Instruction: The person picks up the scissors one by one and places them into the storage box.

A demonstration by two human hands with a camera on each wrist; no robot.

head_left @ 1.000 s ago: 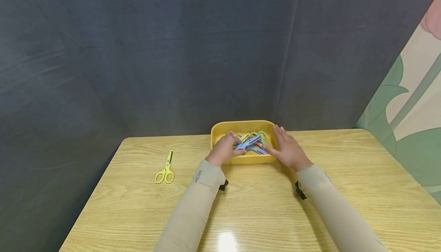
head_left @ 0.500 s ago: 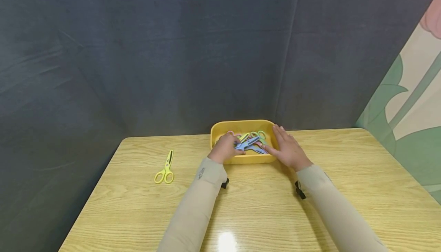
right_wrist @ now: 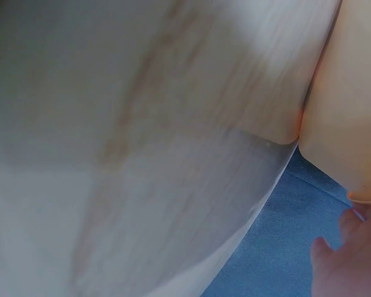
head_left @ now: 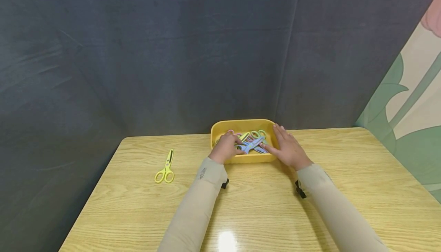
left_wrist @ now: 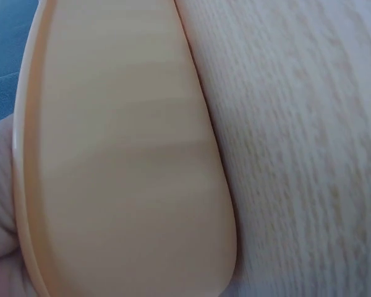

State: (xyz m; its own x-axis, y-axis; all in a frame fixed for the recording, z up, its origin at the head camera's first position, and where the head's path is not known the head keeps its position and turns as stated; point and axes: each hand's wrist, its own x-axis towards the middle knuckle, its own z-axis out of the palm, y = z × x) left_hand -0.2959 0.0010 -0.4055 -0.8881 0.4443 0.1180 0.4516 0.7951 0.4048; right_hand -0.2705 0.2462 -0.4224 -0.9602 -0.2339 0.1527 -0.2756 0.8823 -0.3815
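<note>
A yellow bin point(head_left: 248, 160) of scissors stands at the table's back edge. My left hand point(head_left: 223, 148) reaches over its near left side, thumb and fingers around the handle end of the blue scissors point(head_left: 254, 144); I cannot tell whether they grip it. Yellow scissors point(head_left: 244, 137) lie just beyond those fingers. My right hand point(head_left: 287, 150) rests at the right rim, fingers extended along the outside and thumb over the inside. In the left wrist view the bin's wall point(left_wrist: 130, 148) fills the middle, hiding the left fingertips. The right wrist view shows right fingers point(right_wrist: 352, 247) by the bin's corner.
Green-handled scissors point(head_left: 258, 133) and pink handles point(head_left: 231, 132) show inside the bin. One pair of yellow scissors point(head_left: 167, 167) lies on the wooden table point(head_left: 258, 210) to the left. A dark curtain point(head_left: 206, 53) hangs right behind the table.
In the bin, the blue scissors have shifted slightly right and lie flatter, their handles showing more between the left thumb and fingers. Both hands stay nearly in place.
</note>
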